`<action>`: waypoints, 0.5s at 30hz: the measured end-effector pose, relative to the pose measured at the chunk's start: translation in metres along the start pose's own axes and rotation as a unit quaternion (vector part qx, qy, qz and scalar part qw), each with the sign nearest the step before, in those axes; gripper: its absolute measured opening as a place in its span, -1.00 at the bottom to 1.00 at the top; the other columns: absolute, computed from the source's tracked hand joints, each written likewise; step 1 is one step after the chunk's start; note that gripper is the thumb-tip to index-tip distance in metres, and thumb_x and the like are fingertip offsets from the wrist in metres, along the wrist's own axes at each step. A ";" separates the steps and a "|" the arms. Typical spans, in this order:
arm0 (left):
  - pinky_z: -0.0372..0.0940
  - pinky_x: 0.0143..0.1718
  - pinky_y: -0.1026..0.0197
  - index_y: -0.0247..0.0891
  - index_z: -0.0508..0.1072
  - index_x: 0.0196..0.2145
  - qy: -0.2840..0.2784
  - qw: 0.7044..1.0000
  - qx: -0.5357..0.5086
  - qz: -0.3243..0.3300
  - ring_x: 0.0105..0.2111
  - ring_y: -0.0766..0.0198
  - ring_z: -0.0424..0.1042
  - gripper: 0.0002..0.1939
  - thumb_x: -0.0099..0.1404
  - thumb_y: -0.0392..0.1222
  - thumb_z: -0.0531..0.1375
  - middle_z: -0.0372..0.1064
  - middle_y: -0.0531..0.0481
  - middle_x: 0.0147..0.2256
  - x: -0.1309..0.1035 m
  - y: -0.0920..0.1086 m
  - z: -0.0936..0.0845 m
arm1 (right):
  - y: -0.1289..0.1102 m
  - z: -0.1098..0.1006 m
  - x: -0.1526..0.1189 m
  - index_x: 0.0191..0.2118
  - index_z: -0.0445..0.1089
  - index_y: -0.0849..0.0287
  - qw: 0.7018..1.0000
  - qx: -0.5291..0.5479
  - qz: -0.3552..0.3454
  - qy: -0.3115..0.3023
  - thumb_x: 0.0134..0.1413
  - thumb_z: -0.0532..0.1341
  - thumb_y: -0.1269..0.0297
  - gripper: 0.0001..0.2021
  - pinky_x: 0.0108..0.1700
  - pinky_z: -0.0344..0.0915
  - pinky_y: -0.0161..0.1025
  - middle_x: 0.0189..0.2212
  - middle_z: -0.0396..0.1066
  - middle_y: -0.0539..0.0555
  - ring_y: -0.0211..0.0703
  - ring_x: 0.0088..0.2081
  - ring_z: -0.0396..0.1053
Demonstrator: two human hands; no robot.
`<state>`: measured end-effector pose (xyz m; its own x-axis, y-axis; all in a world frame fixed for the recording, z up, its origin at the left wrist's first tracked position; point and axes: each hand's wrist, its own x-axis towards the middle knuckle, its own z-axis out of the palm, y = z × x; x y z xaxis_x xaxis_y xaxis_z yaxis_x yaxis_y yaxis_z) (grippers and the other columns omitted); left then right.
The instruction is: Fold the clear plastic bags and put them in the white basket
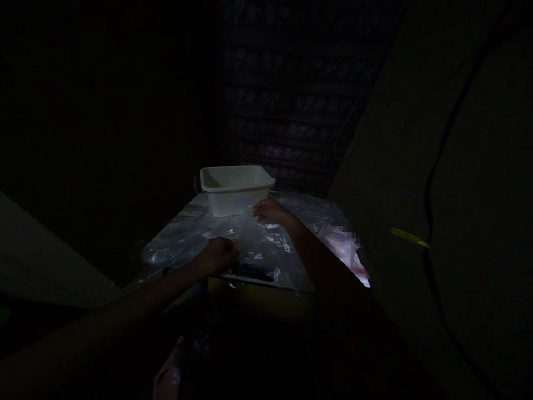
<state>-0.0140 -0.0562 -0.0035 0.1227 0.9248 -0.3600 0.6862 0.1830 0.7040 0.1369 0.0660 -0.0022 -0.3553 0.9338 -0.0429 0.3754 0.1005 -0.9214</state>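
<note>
Clear plastic film or bags [260, 244] lie crumpled over the table, shining in places. My right hand [270, 211] is raised just in front of a white plastic tub [237, 206], its fingertips pinching a lifted part of the clear plastic. Nearer the front edge, my left hand [216, 256] is closed on the same plastic, low against the table. Its fingertips are partly lost in shadow. A dark strip [254, 272] lies under the film beside the left hand; I cannot make out what it is.
Pinkish-white sheets or bags [343, 250] lie at the table's right edge. A dark cable [428, 194] hangs down the right wall, with a yellow tie [410, 238] on it. A patterned curtain-like surface [283, 130] is behind the tub. The room is very dark.
</note>
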 end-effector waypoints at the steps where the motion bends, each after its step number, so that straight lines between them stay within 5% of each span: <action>1: 0.13 -0.72 0.35 -0.28 0.16 -0.65 0.001 1.000 0.006 0.009 -0.75 0.35 0.24 -0.88 -0.03 -0.21 -0.03 0.21 0.09 -0.79 0.000 0.000 0.000 | 0.000 0.000 0.000 -0.59 0.22 0.31 1.000 0.001 -0.002 -0.001 -0.17 0.07 0.48 -0.92 -0.68 0.04 -0.52 -0.67 0.30 -0.03 -0.49 -0.73 0.16; 15: 0.08 -0.62 0.36 -0.29 0.22 -0.66 0.113 0.969 0.179 0.130 -0.60 0.34 0.27 -0.89 -0.10 -0.22 -0.02 0.24 0.04 -0.66 0.007 -0.005 0.005 | 0.005 -0.007 -0.002 -0.55 0.25 0.32 0.997 0.070 -0.011 -0.028 -0.25 0.09 0.57 -0.94 -0.60 0.09 -0.49 -0.69 0.28 -0.04 -0.42 -0.62 0.25</action>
<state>-0.0131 -0.0528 -0.0127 0.1928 0.9809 -0.0263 0.8627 -0.1567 0.4809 0.1455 0.0666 -0.0036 -0.4103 0.9110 -0.0406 0.2458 0.0676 -0.9670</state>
